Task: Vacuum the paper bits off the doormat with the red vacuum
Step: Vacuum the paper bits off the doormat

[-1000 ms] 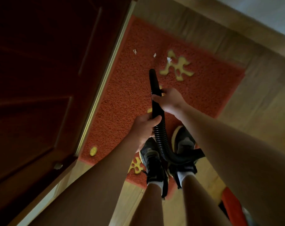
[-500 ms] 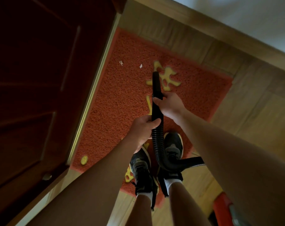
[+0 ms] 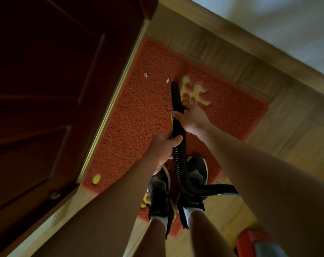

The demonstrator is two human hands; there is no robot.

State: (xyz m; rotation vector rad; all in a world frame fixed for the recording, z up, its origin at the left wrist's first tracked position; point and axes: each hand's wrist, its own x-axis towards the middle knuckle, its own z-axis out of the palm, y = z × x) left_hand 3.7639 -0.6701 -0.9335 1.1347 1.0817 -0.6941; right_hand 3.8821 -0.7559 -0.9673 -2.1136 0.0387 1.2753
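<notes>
A red doormat (image 3: pixel 148 115) with yellow characters lies on the wooden floor beside the door. Two white paper bits lie on it, one (image 3: pixel 145 75) near the door edge and one (image 3: pixel 168 80) just left of the nozzle tip. The black vacuum hose (image 3: pixel 179 164) ends in a black nozzle (image 3: pixel 176 93) pointing down at the mat. My right hand (image 3: pixel 191 117) grips the nozzle tube. My left hand (image 3: pixel 162 147) grips the ribbed hose just below it. The red vacuum body (image 3: pixel 248 242) shows at the bottom right.
A dark wooden door (image 3: pixel 55 89) stands along the mat's left edge, with a metal threshold strip (image 3: pixel 109 112). My feet in black shoes (image 3: pixel 177 184) stand on the mat's near end. A wooden skirting board (image 3: pixel 250 43) and a white wall run along the far right.
The nozzle tip has moved left across the mat, off the yellow character and up to the nearer paper bit. The paper bit on the yellow character is gone. Both hands kept their grip.
</notes>
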